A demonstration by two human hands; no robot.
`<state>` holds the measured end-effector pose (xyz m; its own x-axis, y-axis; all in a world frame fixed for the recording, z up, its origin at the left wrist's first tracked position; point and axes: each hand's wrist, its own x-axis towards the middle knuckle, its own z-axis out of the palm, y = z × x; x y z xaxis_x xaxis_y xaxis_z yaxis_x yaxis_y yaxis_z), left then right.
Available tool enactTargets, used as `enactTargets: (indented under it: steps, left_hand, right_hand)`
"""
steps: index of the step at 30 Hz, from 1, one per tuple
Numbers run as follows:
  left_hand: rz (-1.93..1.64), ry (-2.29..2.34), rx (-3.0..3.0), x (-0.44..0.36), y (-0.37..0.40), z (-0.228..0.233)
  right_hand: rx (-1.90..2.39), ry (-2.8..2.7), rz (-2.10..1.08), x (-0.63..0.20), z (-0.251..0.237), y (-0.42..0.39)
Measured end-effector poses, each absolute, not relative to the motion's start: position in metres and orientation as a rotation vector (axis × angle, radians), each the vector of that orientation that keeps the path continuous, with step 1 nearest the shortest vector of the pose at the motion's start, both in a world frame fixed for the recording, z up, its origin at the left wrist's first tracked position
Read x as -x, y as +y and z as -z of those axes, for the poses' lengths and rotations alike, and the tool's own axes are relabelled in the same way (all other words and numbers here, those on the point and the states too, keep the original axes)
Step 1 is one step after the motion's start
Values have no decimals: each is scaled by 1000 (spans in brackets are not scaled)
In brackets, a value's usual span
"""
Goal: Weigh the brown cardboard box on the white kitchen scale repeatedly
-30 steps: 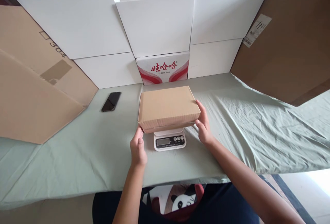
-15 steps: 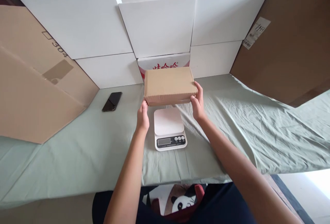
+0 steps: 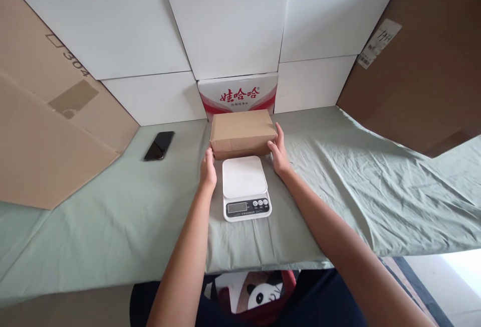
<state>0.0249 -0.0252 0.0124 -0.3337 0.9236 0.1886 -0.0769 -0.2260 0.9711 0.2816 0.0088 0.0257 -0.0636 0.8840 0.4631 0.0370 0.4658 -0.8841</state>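
Observation:
A brown cardboard box (image 3: 242, 134) is held level between my two hands, just behind a white kitchen scale (image 3: 245, 179). My left hand (image 3: 208, 170) grips the box at its near left corner, thumb up, with the other fingers hidden. At the right end, my right hand (image 3: 278, 151) has its thumb on the near face and its fingers around the side. The box is low, at or close to the cloth; its underside is hidden. The scale's plate has nothing on it, and its dark display and round buttons face me.
A black phone (image 3: 159, 146) lies to the left on the green cloth (image 3: 169, 216). White boxes (image 3: 229, 31) form a wall behind, with a red-lettered carton (image 3: 239, 91) at the bottom middle. Large brown cardboard panels stand at left (image 3: 48, 131) and right (image 3: 417, 81).
Both hands have lowered the cardboard box behind the scale, and its right end has shifted left. More of the red-lettered carton now shows. The view has tilted slightly.

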Motion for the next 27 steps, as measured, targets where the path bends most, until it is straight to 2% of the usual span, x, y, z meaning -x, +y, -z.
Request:
enactTargets:
  steps: [9,27]
  left_hand:
    - [-1852,1379,-1004,11,-33,-27]
    - [-1790,1360,-1081,-3,-35,-23]
  right_hand:
    - [1027,-1192,-898,-315,-13,20]
    - [1069,-1209,-945,-308,-17,12]
